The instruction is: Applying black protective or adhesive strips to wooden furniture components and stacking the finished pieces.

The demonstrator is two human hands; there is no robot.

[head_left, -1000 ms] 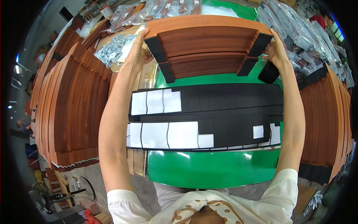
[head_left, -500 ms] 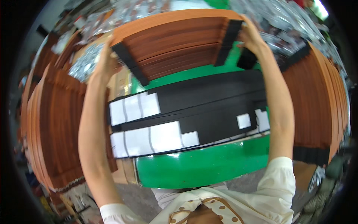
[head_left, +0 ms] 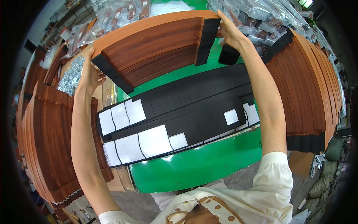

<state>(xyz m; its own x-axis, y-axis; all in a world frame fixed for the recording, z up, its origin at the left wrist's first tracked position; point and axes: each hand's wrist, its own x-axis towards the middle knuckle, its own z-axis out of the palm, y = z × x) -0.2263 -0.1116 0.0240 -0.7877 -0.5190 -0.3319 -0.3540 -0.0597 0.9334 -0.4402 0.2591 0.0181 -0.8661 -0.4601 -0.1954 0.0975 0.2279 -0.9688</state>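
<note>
A stack of reddish-brown wooden boards, its near corners faced with black strips, stands at the far side of the green table. My left hand grips the left end of the top board, thumb at the upper edge and the other fingers partly curled below. At the right end, my right hand holds the same board, fingertips against its black-faced corner. Both arms reach forward around black sheets laid in two long rows. White backing or paper pieces cover parts of these rows.
More wooden boards are stacked at the left and at the right. Small metal parts lie heaped beyond my left arm. Plastic-wrapped pieces fill the far right, and a black block stands near my right wrist.
The whole view has shifted, so the table, boards and sheets appear farther left. Both hands remain at the ends of the board, and the picture is sharper.
</note>
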